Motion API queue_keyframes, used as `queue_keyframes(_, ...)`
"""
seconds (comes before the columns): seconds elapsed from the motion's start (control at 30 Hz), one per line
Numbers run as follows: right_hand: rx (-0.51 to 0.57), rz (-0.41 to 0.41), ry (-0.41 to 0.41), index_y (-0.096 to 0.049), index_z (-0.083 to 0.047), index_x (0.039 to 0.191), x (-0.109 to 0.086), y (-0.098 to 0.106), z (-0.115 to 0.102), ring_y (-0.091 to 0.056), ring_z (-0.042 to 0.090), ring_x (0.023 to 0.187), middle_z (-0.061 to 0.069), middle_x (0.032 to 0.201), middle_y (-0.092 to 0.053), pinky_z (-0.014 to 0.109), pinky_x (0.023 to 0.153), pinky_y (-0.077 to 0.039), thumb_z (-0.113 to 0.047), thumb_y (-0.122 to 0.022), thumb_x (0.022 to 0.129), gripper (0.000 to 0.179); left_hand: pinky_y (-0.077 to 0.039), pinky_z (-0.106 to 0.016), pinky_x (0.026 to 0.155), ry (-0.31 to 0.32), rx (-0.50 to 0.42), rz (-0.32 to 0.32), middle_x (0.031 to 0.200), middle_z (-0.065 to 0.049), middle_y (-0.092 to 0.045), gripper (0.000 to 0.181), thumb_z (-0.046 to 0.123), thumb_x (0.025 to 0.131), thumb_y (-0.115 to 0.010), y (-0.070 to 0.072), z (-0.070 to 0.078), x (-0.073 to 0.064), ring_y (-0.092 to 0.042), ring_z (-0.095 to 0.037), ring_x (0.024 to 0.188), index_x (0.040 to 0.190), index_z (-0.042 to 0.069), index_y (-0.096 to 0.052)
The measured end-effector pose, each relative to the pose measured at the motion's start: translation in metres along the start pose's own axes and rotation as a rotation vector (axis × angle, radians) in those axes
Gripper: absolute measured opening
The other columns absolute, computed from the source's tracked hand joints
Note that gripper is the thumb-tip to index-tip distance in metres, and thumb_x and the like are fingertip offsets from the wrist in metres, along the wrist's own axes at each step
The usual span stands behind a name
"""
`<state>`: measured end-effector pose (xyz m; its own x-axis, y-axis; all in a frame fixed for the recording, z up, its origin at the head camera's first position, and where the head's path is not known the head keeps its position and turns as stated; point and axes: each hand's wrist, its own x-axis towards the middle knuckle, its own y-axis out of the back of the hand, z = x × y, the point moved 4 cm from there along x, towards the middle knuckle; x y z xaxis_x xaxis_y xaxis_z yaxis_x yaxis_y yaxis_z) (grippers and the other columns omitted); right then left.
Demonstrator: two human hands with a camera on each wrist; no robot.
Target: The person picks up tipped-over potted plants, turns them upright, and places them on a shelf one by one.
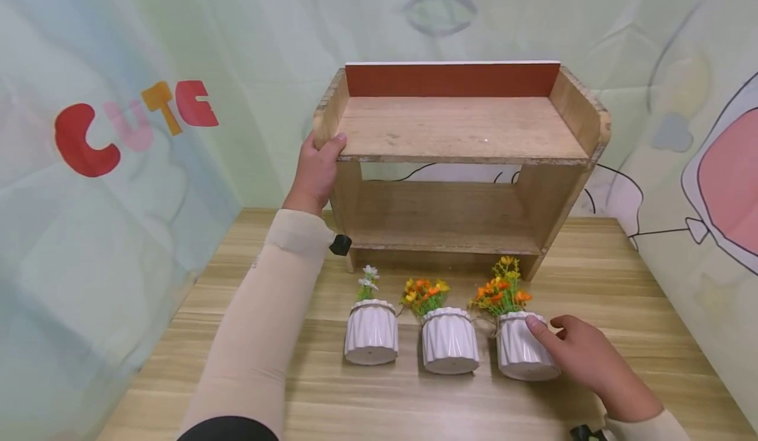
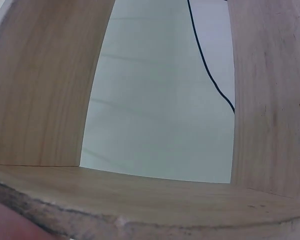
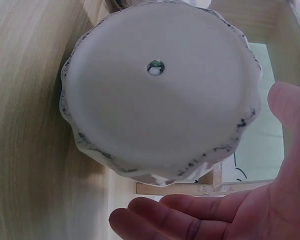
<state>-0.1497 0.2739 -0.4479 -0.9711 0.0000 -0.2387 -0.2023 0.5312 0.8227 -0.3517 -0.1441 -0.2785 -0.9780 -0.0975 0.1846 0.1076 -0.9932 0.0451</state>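
The wooden shelf (image 1: 464,131) stands on the table (image 1: 408,408), with a red board (image 1: 453,80) along its back. On its nine o'clock side the left hand (image 1: 320,168) grasps the upper corner, thumb laid over the front edge and the other fingers round the outer face, mostly hidden. Three white pots lie on their sides in front of the shelf, bases towards the person. The middle pot (image 1: 450,339) has the shelf at its twelve o'clock, the left pot (image 1: 372,332) at its nine and the right pot (image 1: 526,350) at its three. White flowers (image 1: 368,278) point to twelve from the left pot; orange and yellow ones lean to eleven from the others. The right hand (image 1: 586,355) is at the right pot's three o'clock, fingers loose and spread from the thumb, with no firm grip showing; whether the thumb touches the pot, I cannot tell. The right wrist view shows a small hole (image 3: 156,67) in that pot's base. Wall letters (image 1: 87,141) sit at the shelf's nine o'clock.
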Motion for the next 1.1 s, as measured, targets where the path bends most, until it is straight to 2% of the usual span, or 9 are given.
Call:
queue_keyframes(0.23,0.014,-0.013,-0.002,-0.059,0.021,0.126,0.004,-0.003,0.002,-0.07,0.039,0.103,0.032,0.113,-0.071,0.054,0.086,-0.057,-0.058,-0.043,0.108,0.083,-0.034,-0.04,0.122,0.008,-0.014,0.001,0.159,-0.016,-0.044,0.07,0.035,0.103,-0.057,0.002,-0.002,0.002,-0.045,-0.026,0.139,0.165,0.011,-0.032)
queue_keyframes(0.47,0.025,-0.039,-0.011,-0.066,0.019,0.114,0.008,-0.008,0.001,-0.067,0.03,0.088,0.024,0.1,-0.072,0.044,0.072,-0.056,-0.058,-0.041,0.108,0.081,-0.033,-0.04,0.123,0.012,-0.012,0.008,0.16,-0.013,-0.043,0.07,0.036,0.104,-0.057,0.002,-0.001,0.001,-0.044,-0.025,0.14,0.165,0.013,-0.033)
queue_keyframes(0.6,0.056,-0.057,-0.029,-0.066,0.019,0.113,0.011,-0.009,0.0,-0.063,0.026,0.08,0.017,0.093,-0.071,0.039,0.065,-0.053,-0.061,-0.04,0.108,0.084,-0.034,-0.04,0.121,-0.001,-0.02,0.012,0.156,-0.015,-0.046,0.069,0.035,0.103,-0.057,0.001,0.0,0.0,-0.046,-0.025,0.137,0.163,0.011,-0.034)
queue_keyframes(0.83,0.147,-0.091,-0.077,-0.065,0.017,0.11,0.012,-0.014,0.0,-0.06,0.025,0.071,0.013,0.084,-0.064,0.038,0.057,-0.052,-0.063,-0.042,0.106,0.083,-0.034,-0.04,0.122,0.005,-0.018,0.021,0.158,-0.014,-0.045,0.071,0.036,0.103,-0.058,0.0,-0.002,0.0,-0.046,-0.025,0.139,0.164,0.011,-0.033)
queue_keyframes(1.1,0.232,-0.113,-0.118,-0.068,0.014,0.103,0.018,-0.019,0.003,-0.06,0.024,0.068,0.013,0.08,-0.065,0.036,0.056,-0.052,-0.066,-0.04,0.106,0.086,-0.034,-0.041,0.122,0.005,-0.028,0.025,0.158,-0.013,-0.044,0.071,0.036,0.102,-0.058,-0.002,-0.002,-0.001,-0.045,-0.025,0.139,0.164,0.013,-0.033)
